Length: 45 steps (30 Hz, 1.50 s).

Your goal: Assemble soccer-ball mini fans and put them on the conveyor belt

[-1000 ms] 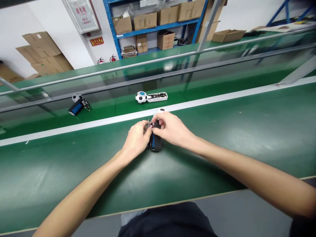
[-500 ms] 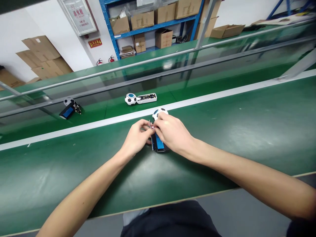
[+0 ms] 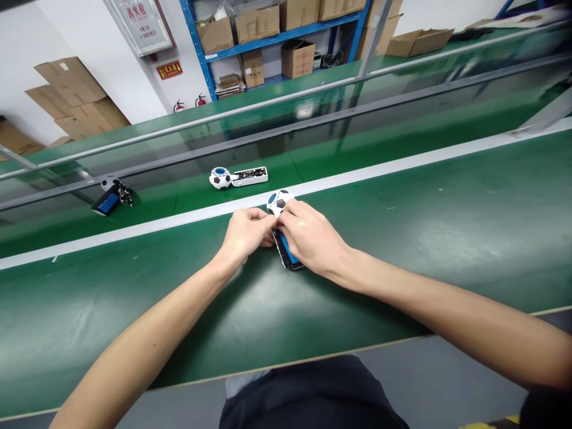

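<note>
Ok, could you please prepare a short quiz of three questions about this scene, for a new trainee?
1. True or false: the left hand and the right hand meet close to the nearest football-patterned head.
2. Where does the white-handled device lie? A) on the blue shelf; B) beyond the white strip; C) on the floor.
3. How many football-patterned heads are in view?

Key: 1 true; 2 B; 3 three.

White ball with black patches
</note>
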{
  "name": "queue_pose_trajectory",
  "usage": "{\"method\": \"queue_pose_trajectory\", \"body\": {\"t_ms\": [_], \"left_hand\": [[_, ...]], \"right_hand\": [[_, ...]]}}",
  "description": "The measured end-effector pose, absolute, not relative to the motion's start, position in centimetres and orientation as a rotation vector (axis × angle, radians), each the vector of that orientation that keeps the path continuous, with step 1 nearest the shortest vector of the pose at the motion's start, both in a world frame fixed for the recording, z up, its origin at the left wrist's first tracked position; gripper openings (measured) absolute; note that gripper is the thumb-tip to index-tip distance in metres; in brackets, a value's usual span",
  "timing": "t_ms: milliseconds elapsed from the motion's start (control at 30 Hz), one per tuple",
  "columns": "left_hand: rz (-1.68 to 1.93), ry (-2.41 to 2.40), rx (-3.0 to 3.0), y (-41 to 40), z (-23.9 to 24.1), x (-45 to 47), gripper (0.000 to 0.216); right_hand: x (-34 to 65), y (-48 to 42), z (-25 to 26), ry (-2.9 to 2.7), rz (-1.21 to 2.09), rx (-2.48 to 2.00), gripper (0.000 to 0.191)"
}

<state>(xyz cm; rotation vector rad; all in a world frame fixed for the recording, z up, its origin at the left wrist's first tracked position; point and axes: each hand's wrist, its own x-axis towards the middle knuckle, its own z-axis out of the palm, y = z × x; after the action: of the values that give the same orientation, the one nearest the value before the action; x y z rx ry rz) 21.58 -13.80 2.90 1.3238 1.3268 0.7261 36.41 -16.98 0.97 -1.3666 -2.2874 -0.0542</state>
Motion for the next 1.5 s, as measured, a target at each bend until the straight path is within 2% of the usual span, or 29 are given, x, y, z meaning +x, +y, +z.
{"method": "queue_pose_trajectory", "body": {"t_ms": [567, 867, 967, 1100, 1200, 1400, 1500], "left_hand": [[0.859, 1.326, 1.336, -14.3, 2.7, 20.9, 0.01], [0.912, 1.272, 1.393, -14.4, 2.9, 20.8, 0.009], [0.906, 1.241, 1.365, -13.9, 3.0, 20.7, 0.011], [0.895, 1.215, 1.417, -10.9, 3.3, 20.7, 0.013], [0.94, 1.294, 1.553, -6.7, 3.5, 21.3, 0.016], [0.822, 1.67, 1.867, 1.0, 4.0, 20.0, 0.039], [0.654, 1.963, 2.016, 2.7, 4.1, 16.1, 0.039]], "right_hand": [[36.0, -17.3, 1.4, -2.351, -0.068, -1.332, 0.023], [36.3, -16.9, 0.8, -2.24, -0.098, -1.281, 0.023], [36.6, -16.1, 0.3, -2.137, -0.016, -1.237, 0.021], [36.7, -12.8, -0.2, -1.88, 0.214, -1.227, 0.016], [36.0, -8.0, -0.2, -1.701, 0.259, -1.243, 0.013], [34.7, 1.1, -0.5, -1.414, 0.364, -1.414, 0.015], [35.3, 2.3, -1.2, -1.404, 0.434, -1.446, 0.017]]}}
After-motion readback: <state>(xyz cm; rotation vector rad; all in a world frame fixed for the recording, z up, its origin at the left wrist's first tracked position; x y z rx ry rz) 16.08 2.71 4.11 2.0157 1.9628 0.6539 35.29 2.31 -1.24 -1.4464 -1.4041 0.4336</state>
